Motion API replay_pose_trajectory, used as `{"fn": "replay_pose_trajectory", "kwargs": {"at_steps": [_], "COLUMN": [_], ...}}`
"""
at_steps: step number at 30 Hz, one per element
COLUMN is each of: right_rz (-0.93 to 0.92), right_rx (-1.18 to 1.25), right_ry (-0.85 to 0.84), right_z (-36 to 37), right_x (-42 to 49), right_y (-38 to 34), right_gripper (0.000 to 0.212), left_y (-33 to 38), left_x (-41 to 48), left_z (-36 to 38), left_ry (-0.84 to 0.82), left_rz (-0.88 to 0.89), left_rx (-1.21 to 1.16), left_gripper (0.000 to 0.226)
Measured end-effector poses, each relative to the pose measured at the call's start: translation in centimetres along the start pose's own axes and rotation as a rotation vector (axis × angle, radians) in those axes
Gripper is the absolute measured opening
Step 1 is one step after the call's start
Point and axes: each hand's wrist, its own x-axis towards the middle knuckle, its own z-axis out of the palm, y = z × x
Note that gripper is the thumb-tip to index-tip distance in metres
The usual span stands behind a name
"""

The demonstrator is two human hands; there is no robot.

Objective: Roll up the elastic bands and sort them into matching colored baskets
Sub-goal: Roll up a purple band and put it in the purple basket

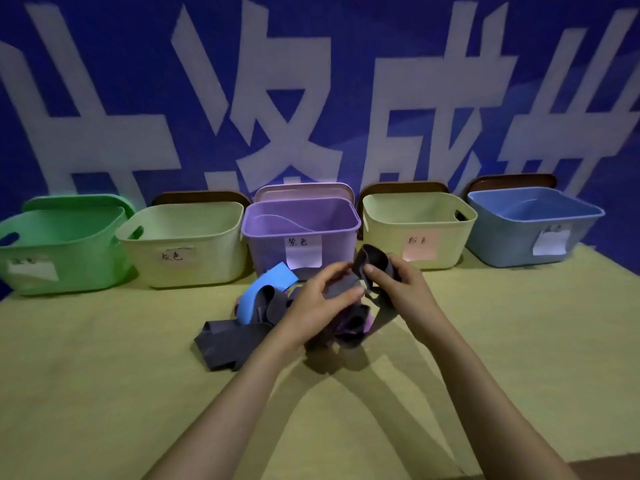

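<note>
My left hand [318, 303] and my right hand [398, 285] both grip one dark grey elastic band [372, 261] above the table, its upper end curled into a loop. Under my hands lies a tangled pile of bands: a blue band [263, 289], more grey bands [232, 341] and a purple band [346, 327] partly hidden by my left wrist. Five baskets stand in a row behind: green [62, 258], pale yellow [183, 265] with a handwritten label, purple [301, 230], a second pale yellow basket [415, 237] with a pink label, and blue [530, 233].
A yellow-green cloth covers the table [104, 393], whose front right corner ends near the lower right. Basket lids [304, 190] lean behind the baskets against a blue wall banner with large white characters. A thin strip lies inside the purple basket.
</note>
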Motion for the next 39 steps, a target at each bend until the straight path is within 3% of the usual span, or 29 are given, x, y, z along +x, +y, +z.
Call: {"fn": "replay_pose_trajectory", "kwargs": {"at_steps": [5,12,16,18,21,25,28,31,34,36,39], "right_rz": [-0.030,0.054,0.173,0.170,0.085,0.091,0.274,0.270,0.184,0.064,-0.095], "right_rx": [0.152,0.004,0.018,-0.007,-0.355,-0.832,-0.944,-1.007,-1.167,-1.193,-1.104], "right_ry": [-0.068,-0.127,-0.130,-0.121,-0.054,0.067,-0.003,-0.155,-0.307,-0.331,-0.293], "right_z": [1.5,2.9,3.8,4.2,3.7,1.3,1.0,1.2,1.4,1.7,2.1], "right_x": [1.2,1.7,1.2,1.1,1.8,3.0,3.1,2.7,2.1,1.6,1.3], "right_y": [-2.9,-1.0,1.1,1.8,3.0,4.4,5.0,5.9,6.6,6.8,6.8], "right_gripper": [0.022,0.027,0.016,0.015,0.017,0.032,0.047,0.050,0.060,0.066,0.068], "left_y": [3.2,2.3,0.7,0.0,-1.5,-4.4,-5.7,-5.9,-6.1,-5.8,-3.8], "left_x": [-0.1,-1.5,-2.1,-2.1,-1.8,-1.5,-1.1,-0.6,0.7,1.6,2.4], "left_z": [-2.2,-3.2,-2.6,-2.2,-2.3,-2.6,-2.0,-0.9,-0.9,-1.6,-3.0], "left_ry": [0.062,0.075,0.013,0.011,0.019,0.104,0.077,-0.034,0.056,0.167,0.263], "left_rz": [0.027,-0.045,-0.058,-0.114,-0.188,-0.150,-0.089,-0.170,-0.193,-0.176,-0.270], "left_rx": [-0.191,-0.339,-0.079,-0.153,-0.228,0.165,0.462,0.866,1.103,0.937,0.290], "left_gripper": [0.040,0.031,0.044,0.040,0.023,0.017,0.052,0.076,0.044,0.025,0.018]}}
